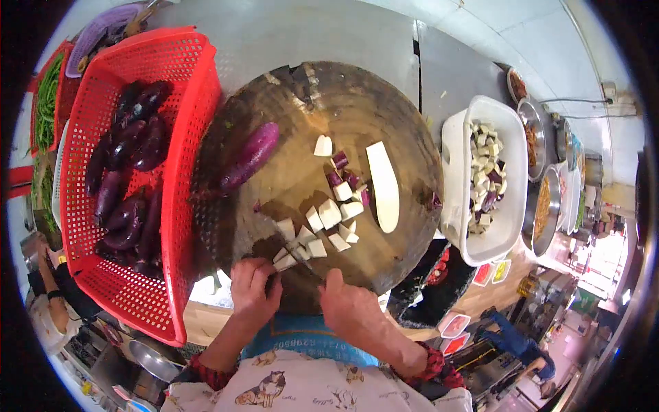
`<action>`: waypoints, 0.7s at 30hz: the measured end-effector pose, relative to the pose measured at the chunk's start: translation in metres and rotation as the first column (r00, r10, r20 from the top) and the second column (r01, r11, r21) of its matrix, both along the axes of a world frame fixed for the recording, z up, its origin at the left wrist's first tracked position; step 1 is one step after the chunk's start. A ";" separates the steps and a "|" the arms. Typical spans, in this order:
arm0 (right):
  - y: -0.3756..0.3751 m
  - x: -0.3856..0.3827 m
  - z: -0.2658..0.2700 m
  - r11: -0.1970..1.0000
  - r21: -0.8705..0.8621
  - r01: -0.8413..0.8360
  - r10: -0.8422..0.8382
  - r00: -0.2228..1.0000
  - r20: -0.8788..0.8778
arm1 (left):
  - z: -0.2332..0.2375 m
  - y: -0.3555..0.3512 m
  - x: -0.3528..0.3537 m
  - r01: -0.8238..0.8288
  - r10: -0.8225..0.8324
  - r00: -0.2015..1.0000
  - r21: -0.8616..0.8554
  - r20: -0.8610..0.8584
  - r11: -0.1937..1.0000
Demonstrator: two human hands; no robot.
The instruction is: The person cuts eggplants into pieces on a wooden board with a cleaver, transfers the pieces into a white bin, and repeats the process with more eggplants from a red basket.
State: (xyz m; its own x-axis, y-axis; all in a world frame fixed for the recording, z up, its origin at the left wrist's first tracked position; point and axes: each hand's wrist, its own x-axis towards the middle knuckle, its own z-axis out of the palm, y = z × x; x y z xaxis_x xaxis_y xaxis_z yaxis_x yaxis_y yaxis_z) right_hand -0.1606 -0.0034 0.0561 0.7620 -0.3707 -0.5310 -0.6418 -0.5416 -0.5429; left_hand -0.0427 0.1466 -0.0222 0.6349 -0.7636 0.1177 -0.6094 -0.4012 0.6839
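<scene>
My right hand (pixel 350 302) is closed round the handle of a knife (pixel 302 261), whose blade points up and left among cut eggplant pieces (pixel 329 214) on a round wooden board (pixel 405 151). At the board's near edge my left hand (pixel 252 281) has its fingers bent over a strip of eggplant (pixel 285 262), beside the blade. White and purple-skinned chunks lie in the middle of the board. A peeled eggplant half (pixel 382 187) lies to their right, and a whole purple eggplant (pixel 250 157) to the upper left.
A red basket (pixel 180 199) of whole eggplants stands left of the board. To the right is a white tub (pixel 456 172) with diced eggplant, then metal bowls (pixel 539 123) of food. Green vegetables (pixel 47 103) are at far left. People (pixel 515 343) (pixel 51 302) are farther off on both sides.
</scene>
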 end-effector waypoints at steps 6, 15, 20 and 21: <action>-0.037 -0.047 0.031 0.925 -0.083 0.370 -0.339 0.906 0.252 | -0.012 -0.045 0.008 0.104 -0.108 0.994 -0.138 -0.022 0.985; -0.070 -0.088 0.035 0.584 0.086 0.807 -0.796 0.549 0.257 | 0.015 -0.220 0.017 0.598 -0.568 0.723 0.057 0.392 0.800; -0.073 -0.105 0.026 0.567 0.143 0.811 -0.811 0.519 0.271 | 0.020 -0.232 0.022 0.638 -0.715 0.633 0.323 0.298 0.699; -0.075 -0.105 0.028 0.539 0.159 0.827 -0.834 0.499 0.234 | 0.036 -0.225 0.029 0.585 -0.628 0.760 0.247 0.168 0.773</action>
